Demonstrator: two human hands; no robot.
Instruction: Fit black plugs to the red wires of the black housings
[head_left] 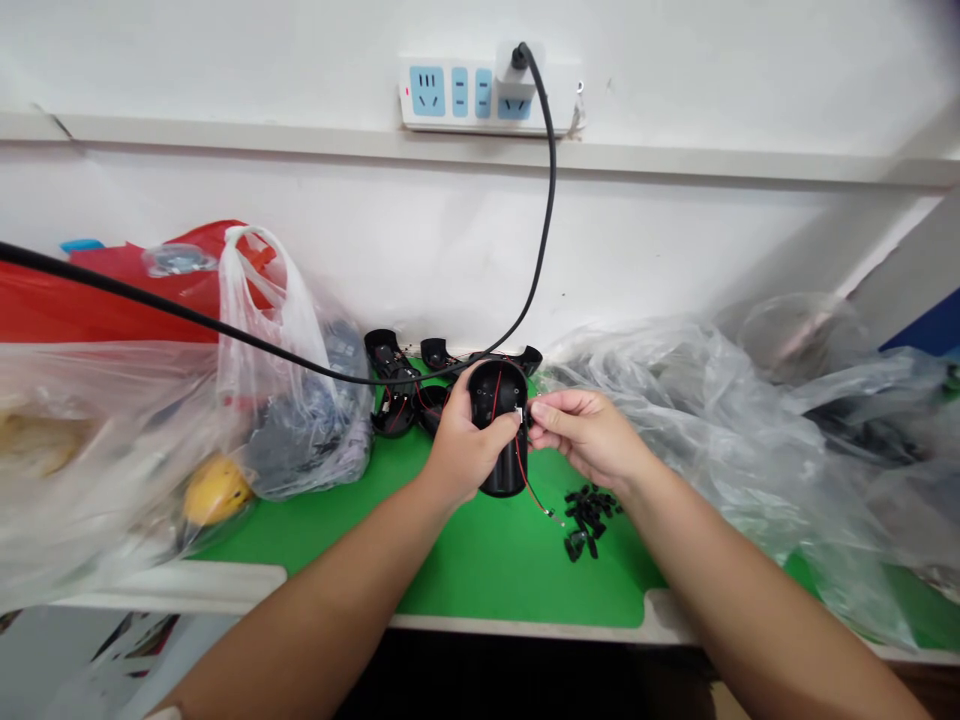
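My left hand [469, 435] is closed around a black plastic housing [504, 470], holding it above the green mat. The thumb presses beside a small white part [519, 413] on the housing's right edge. Red and black wires [531, 482] run from the housing and hang down to a small connector end. At the right side of the housing, my right hand [574, 425] has its fingers pinched together; what they hold, if anything, is too small to make out. Below that hand lies a pile of small black plastic parts [591, 510]. More black housings with red wires [390, 385] lie behind.
The green mat [465, 580] covers the table. Stuffed clear plastic bags stand left [300, 430] and right [697, 420], with a yellow round object [217, 490] at left. A black cable [551, 190] drops from the wall power strip [442, 95] and crosses in front of the housings.
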